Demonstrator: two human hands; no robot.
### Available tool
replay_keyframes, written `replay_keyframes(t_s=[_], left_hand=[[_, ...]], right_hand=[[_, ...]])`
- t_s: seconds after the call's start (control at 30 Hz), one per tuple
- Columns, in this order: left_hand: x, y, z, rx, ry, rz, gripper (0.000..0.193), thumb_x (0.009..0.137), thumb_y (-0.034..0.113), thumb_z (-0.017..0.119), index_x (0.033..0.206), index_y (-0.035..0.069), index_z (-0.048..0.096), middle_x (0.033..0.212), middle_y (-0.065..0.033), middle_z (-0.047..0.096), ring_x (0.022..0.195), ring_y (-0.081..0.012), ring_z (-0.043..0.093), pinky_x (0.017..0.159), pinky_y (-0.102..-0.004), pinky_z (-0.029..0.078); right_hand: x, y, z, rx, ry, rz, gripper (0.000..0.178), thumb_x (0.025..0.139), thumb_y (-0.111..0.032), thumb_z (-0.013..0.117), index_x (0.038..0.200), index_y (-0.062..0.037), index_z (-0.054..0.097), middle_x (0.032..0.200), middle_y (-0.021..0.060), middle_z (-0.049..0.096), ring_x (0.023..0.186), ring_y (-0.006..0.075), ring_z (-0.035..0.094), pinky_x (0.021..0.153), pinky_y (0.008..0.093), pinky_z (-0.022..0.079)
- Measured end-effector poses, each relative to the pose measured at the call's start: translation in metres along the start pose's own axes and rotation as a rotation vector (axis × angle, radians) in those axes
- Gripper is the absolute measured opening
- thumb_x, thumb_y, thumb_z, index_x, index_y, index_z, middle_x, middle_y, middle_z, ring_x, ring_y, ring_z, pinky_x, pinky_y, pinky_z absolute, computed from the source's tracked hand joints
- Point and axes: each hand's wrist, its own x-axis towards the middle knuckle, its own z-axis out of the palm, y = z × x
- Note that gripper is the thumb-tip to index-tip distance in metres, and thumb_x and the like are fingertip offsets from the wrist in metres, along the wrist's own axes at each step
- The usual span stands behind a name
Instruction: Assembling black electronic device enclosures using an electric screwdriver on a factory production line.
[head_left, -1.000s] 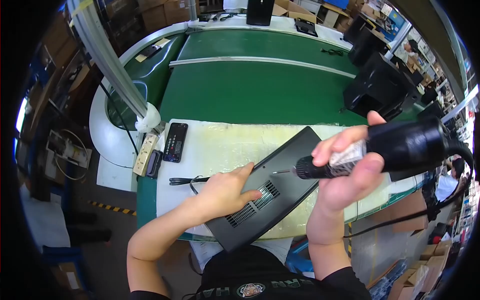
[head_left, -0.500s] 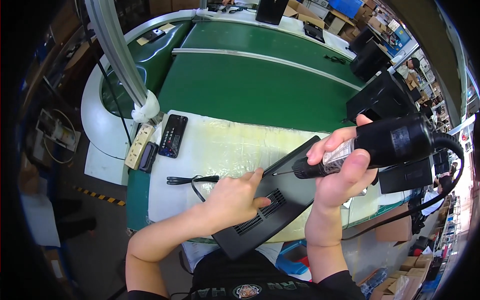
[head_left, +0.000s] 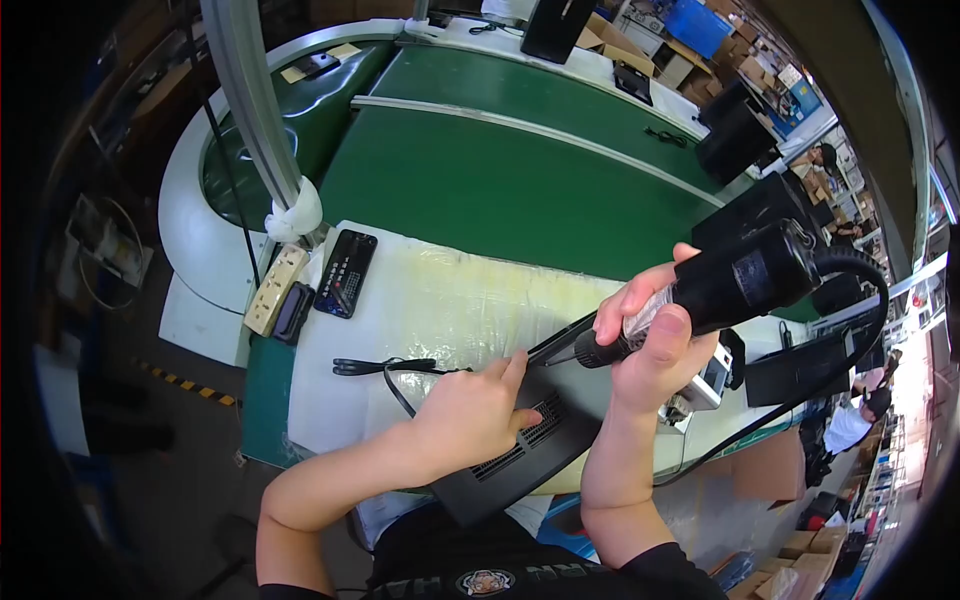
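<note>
My right hand (head_left: 661,357) is wrapped round a black corded electric screwdriver (head_left: 748,281), thumb on the near side. Its bit points left and down, with the tip at the far long edge of a black housing with vent slots (head_left: 578,392). That housing lies slantwise across the near edge of the padded table, its lower end towards my body. My left hand (head_left: 455,418) grips the housing from the left, index finger along the far edge and thumb over the vents; its other fingers are mostly hidden. A bundled black cable (head_left: 385,367) lies beside my left hand.
A remote control (head_left: 346,273) lies at the mat's left, next to a power strip (head_left: 277,290) and a metal post (head_left: 250,100). Beyond runs a green conveyor (head_left: 520,185). Black speaker-like boxes (head_left: 738,143) stand at the right. The screwdriver's cord (head_left: 790,405) loops down at the right.
My right hand and the screwdriver have moved left and slightly down, the bit tip still near the housing's edge. My left hand keeps its place on the housing. The view has shifted slightly.
</note>
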Motion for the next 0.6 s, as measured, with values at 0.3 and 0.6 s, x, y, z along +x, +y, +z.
replay_keyframes(t_s=[0.3, 0.6], left_hand=[[-0.005, 0.000, -0.001, -0.027, 0.031, 0.040, 0.066, 0.083, 0.032, 0.064, 0.126, -0.014, 0.044, 0.097, -0.0257, 0.063, 0.074, -0.0373, 0.066, 0.065, -0.0410, 0.053], [-0.013, 0.002, 0.006, 0.089, 0.129, 0.140, 0.056, 0.081, 0.029, 0.067, 0.117, -0.012, 0.051, 0.098, -0.0227, 0.062, 0.077, -0.0344, 0.066, 0.064, -0.0378, 0.053]], right_hand=[[0.001, 0.003, 0.001, 0.022, -0.100, 0.025, 0.055, 0.089, -0.037, 0.063, 0.123, -0.0005, 0.040, 0.075, 0.0081, 0.052, 0.045, 0.0141, 0.050, 0.043, 0.0264, 0.045], [-0.004, -0.006, -0.003, 0.002, -0.069, 0.020, 0.066, 0.088, -0.043, 0.063, 0.129, 0.0004, 0.036, 0.073, 0.0085, 0.053, 0.046, 0.0152, 0.051, 0.044, 0.0279, 0.045]])
